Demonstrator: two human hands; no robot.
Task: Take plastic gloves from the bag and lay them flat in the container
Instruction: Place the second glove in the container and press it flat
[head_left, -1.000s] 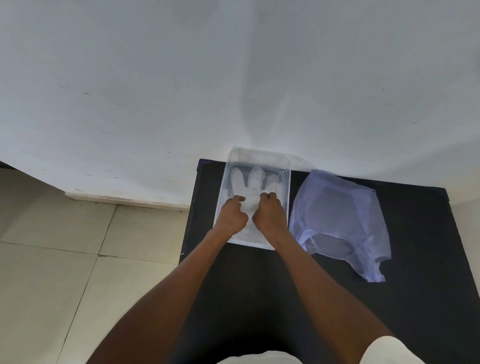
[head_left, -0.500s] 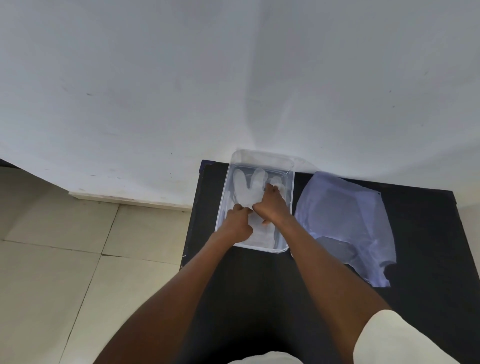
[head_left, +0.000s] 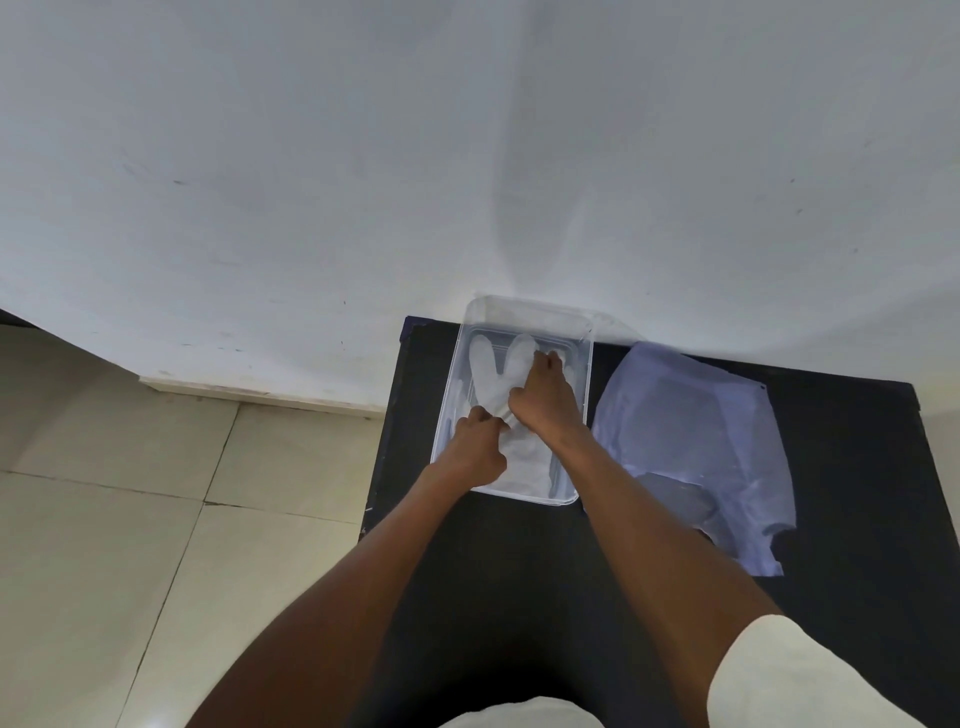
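A clear plastic container (head_left: 584, 364) stands at the far left end of the black table. A thin translucent plastic glove (head_left: 496, 374) lies spread inside it, fingers pointing toward the wall. My left hand (head_left: 475, 449) presses on the glove's cuff end near the container's front left, fingers curled on the plastic. My right hand (head_left: 545, 397) lies flat over the glove's palm and right fingers, hiding them. The pale bluish plastic bag (head_left: 691, 441) rests flat on the table right of the container, untouched.
The black table (head_left: 857, 467) stands against a white wall (head_left: 467, 156); its left edge drops to a tiled floor (head_left: 130, 519). The bag covers the table's middle; dark bare surface shows to its right and in front of the container.
My right hand has slid forward over the glove toward its fingertips. My left hand has stayed on the cuff end. The view has shifted slightly.
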